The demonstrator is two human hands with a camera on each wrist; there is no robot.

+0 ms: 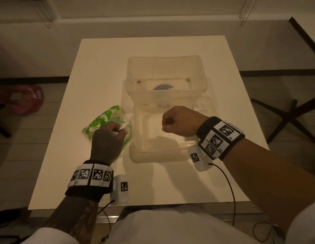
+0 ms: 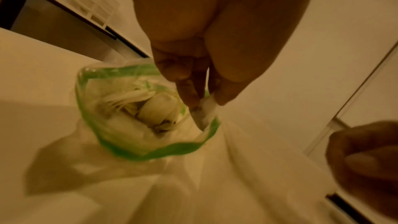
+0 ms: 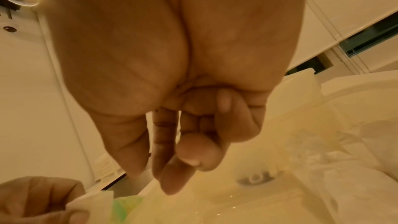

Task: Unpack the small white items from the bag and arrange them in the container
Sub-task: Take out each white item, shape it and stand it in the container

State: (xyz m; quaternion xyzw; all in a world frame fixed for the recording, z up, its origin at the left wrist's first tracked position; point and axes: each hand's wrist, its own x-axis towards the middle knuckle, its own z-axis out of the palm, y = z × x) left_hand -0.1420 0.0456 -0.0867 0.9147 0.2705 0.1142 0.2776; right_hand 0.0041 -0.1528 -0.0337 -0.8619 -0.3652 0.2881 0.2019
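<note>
we see a thin, crinkly clear plastic bag (image 1: 104,124) with green print lying on the pale, smooth surface (image 1: 93,71), at about nine o'clock from the near container (image 1: 163,131). its green-rimmed mouth (image 2: 148,113) gapes open in a rough oval, and inside lie more small white items (image 2: 157,108), flat and soft-edged, packed together. our left hand (image 1: 107,140) hovers over that mouth, thumb and fingertips (image 2: 187,91) pinching one small white item (image 2: 204,113), a thin folded piece that hangs at the bag's rim. the near container is a shallow rectangular tub of clear, glossy plastic with rounded corners, its floor bare. at twelve o'clock from it, touching or nearly so, stands a deeper clear bin (image 1: 165,74) with ribbed walls and a bluish round mark on its base. our right hand (image 1: 179,120) hangs above the near container, fingers curled into a loose fist and holding nothing that we can make out.
</note>
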